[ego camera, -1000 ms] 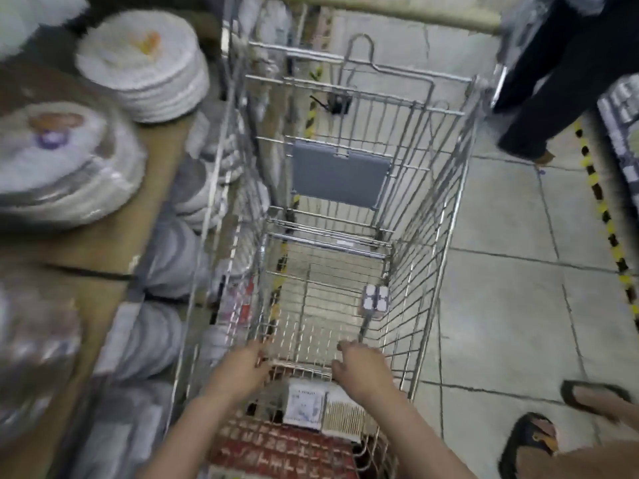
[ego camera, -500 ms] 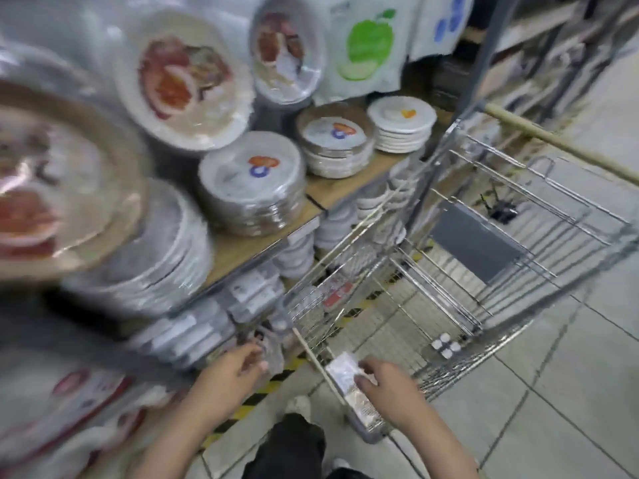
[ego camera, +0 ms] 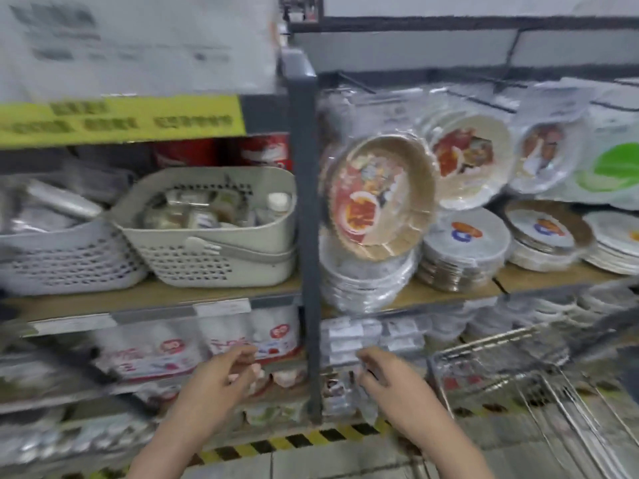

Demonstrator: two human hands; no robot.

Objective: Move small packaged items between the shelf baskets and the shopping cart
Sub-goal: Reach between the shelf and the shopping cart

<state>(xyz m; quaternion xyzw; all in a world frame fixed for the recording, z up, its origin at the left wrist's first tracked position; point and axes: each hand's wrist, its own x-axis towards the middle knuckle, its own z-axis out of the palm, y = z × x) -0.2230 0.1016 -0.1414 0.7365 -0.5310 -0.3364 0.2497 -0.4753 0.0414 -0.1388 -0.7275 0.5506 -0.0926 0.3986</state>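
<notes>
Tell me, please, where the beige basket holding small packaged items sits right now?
In the head view the beige basket sits left of centre on the wooden shelf, between the white basket and the grey upright post.

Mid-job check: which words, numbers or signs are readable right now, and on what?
None can be read for certain; the frame is motion-blurred.
Yellow sign: dark characters, blurred.
White box on top: grey print, blurred.
Shelf-edge price tags: too small.
Red cans: white logo, unreadable.
Red-and-white packs: round red badge, perhaps a number, unclear.
Plate stacks: orange-blue logo, no legible text.
</notes>
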